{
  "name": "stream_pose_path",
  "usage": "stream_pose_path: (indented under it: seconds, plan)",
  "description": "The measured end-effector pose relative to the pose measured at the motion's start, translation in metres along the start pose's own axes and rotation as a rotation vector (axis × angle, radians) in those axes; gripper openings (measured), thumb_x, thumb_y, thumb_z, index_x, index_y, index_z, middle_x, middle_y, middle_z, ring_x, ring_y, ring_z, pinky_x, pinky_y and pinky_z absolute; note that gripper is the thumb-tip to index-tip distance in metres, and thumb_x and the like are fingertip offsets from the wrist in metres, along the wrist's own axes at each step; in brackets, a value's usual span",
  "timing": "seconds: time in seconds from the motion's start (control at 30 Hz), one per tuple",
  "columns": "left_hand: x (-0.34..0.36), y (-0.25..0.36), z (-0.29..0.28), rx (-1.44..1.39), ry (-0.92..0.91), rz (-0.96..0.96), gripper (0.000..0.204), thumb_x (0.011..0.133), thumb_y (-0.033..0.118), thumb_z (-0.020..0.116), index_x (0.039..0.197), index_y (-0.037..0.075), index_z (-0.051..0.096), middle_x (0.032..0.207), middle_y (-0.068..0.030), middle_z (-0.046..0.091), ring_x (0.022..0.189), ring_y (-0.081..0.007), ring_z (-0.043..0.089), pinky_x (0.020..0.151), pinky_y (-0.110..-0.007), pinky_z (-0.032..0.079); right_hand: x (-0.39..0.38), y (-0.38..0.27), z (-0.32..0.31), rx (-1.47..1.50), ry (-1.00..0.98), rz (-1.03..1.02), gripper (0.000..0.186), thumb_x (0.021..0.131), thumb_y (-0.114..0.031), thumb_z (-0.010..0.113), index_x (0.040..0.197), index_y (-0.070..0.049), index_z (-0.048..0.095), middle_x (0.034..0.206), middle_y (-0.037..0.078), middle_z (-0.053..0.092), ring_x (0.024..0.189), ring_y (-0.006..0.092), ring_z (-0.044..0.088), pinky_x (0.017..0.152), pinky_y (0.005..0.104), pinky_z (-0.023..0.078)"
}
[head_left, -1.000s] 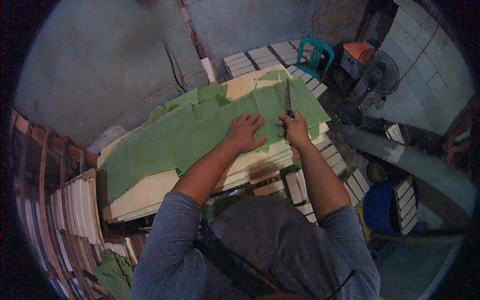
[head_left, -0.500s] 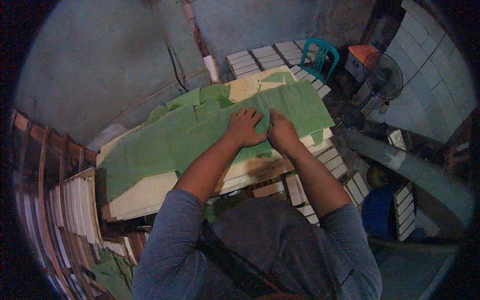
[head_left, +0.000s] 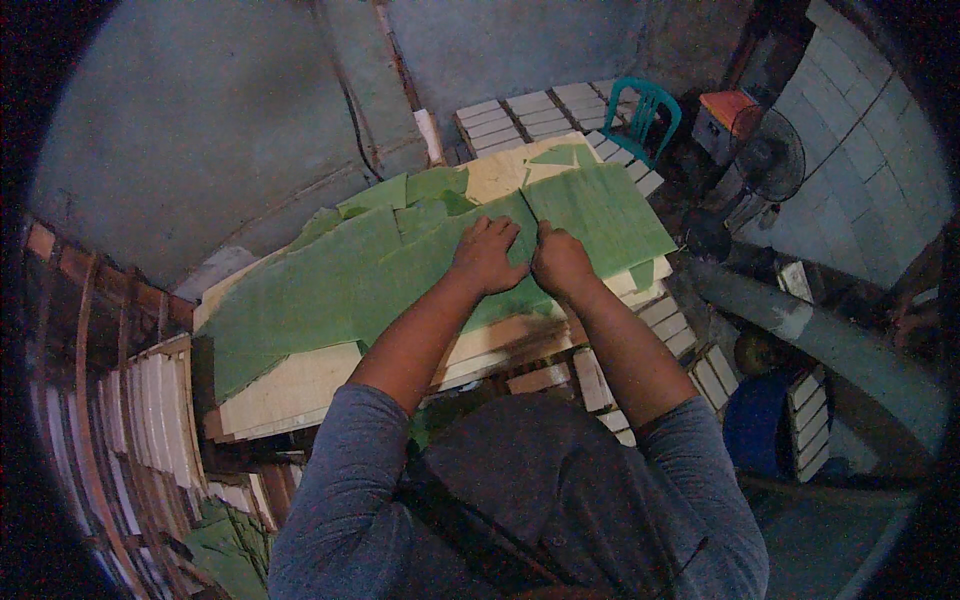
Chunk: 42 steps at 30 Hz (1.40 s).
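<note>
A long green banana leaf (head_left: pixel 320 285) lies across a pale wooden board (head_left: pixel 262 408) in front of me. My left hand (head_left: pixel 487 255) presses on the leaf with its fingers spread. Close beside it, my right hand (head_left: pixel 562 263) is closed around a knife (head_left: pixel 529 204), whose thin dark blade points away from me over the leaf; the handle is hidden in my fist. Right of the blade a broad leaf piece (head_left: pixel 610 215) shows a straight edge along the knife line. Torn leaf scraps (head_left: pixel 432 186) lie along the board's far side.
Rows of pale blocks (head_left: pixel 520 115) and a teal plastic chair (head_left: pixel 643 115) stand behind the board. At the right are a fan (head_left: pixel 770 155), an orange-topped box (head_left: pixel 725 125) and a blue drum (head_left: pixel 757 425). Slatted racks (head_left: pixel 150 420) stand at the left; more leaves (head_left: pixel 225 545) lie low there.
My right hand has shifted slightly left, with the knife. The leaf's right part has moved a little to the right and its edge along the blade shows more clearly. My left hand stays nearly still.
</note>
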<state>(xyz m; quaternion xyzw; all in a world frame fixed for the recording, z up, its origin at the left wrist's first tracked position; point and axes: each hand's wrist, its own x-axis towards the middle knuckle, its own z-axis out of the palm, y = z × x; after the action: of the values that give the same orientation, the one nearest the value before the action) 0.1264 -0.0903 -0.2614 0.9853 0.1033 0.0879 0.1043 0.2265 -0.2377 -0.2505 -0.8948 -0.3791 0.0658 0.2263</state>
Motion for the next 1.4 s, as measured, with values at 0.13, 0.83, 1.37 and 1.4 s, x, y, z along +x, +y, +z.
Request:
stream_pose_path:
  seconds: [0.13,0.83,1.37,1.4]
  plan:
    - [0.002,-0.002,-0.005,-0.051,-0.018,0.015,0.078,0.08,0.051,0.075,0.14,0.005,0.058,0.146,-0.0165,0.055,0.133,-0.0416,0.049,0.113,-0.052,0.042,0.009,0.001,0.003,0.014,-0.003,-0.001,0.032,0.091,-0.013,0.058,0.117,0.006,0.058,0.104,0.034,0.067,0.098,0.0512,0.068,0.088,0.0559,0.055]
    - [0.011,0.006,-0.01,0.043,-0.123,-0.037,0.073,0.079,0.046,0.073,0.137,0.004,0.06,0.142,-0.0136,0.055,0.134,-0.0359,0.048,0.111,-0.053,0.044,-0.205,0.026,-0.043,0.05,-0.108,0.12,0.05,0.09,-0.006,0.059,0.139,0.003,0.055,0.103,0.03,0.069,0.094,0.0487,0.068,0.083,0.0545,0.055]
    - [0.007,0.114,-0.009,0.042,-0.201,0.284,0.033,0.08,0.019,0.07,0.109,0.003,0.07,0.115,-0.0206,0.069,0.11,-0.0388,0.064,0.092,-0.048,0.057,-0.247,0.092,-0.058,0.565,0.402,0.259,0.046,0.104,-0.013,0.058,0.146,0.004,0.051,0.091,0.004,0.065,0.067,0.0087,0.055,0.061,0.0263,0.047]
    - [0.009,0.122,-0.012,0.063,-0.221,0.293,0.03,0.081,0.017,0.068,0.107,0.003,0.071,0.111,-0.0208,0.07,0.106,-0.0389,0.066,0.09,-0.049,0.057,-0.251,0.105,-0.05,0.599,0.416,0.282,0.046,0.104,-0.013,0.058,0.146,0.004,0.051,0.091,0.005,0.066,0.065,0.0084,0.055,0.059,0.0259,0.046]
